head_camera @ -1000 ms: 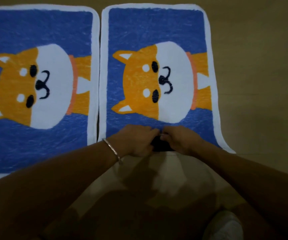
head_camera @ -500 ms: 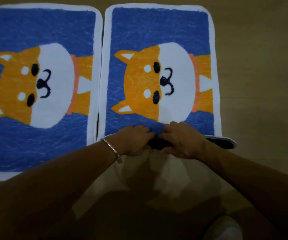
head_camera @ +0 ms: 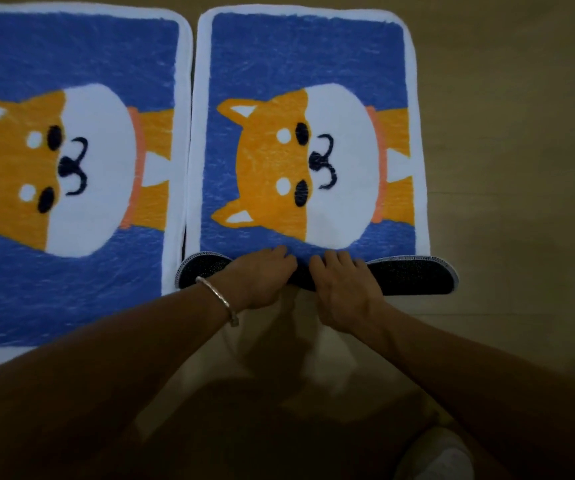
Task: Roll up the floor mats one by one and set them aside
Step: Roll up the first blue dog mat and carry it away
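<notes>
Two blue floor mats with an orange-and-white dog face lie side by side on the floor. The right mat has its near edge folded over into a low dark roll, showing the black dotted underside. My left hand, with a silver bracelet at the wrist, and my right hand sit side by side on the middle of that roll, fingers curled over its far side. The left mat lies flat.
Bare brown floor stretches to the right of the mats and in front of the roll. A white shoe shows at the bottom right, near my legs.
The near edge of the right mat has been turned over and rolled away from me. Both hands have moved forward with it, and the black underside shows across the full width.
</notes>
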